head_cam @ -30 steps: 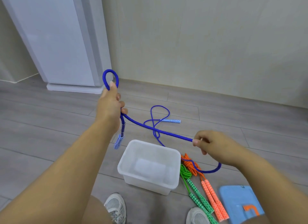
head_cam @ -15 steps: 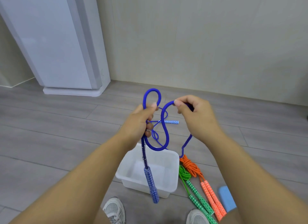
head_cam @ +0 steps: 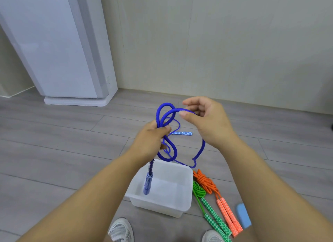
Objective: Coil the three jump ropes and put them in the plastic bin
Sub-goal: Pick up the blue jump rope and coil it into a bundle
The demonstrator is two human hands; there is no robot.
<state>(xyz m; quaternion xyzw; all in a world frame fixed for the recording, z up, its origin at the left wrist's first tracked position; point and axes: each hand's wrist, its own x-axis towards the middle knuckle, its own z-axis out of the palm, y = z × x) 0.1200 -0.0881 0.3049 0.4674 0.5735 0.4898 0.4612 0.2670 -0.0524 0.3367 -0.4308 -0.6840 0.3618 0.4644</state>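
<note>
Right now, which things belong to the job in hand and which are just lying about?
In the job: blue rope, gripped in loops by the left hand and running through the right hand; white tub below, probably where it goes.
Lying about: orange rope, green rope, light blue thing, white cabinet.

Nothing legible shows: no text, label, brand, number or sign on any object or surface.

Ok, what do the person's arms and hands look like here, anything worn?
The left forearm and right forearm are bare as far as the frame shows, no sleeves in view. The left hand and right hand wear no gloves; no ring, watch or bracelet is visible.
</note>
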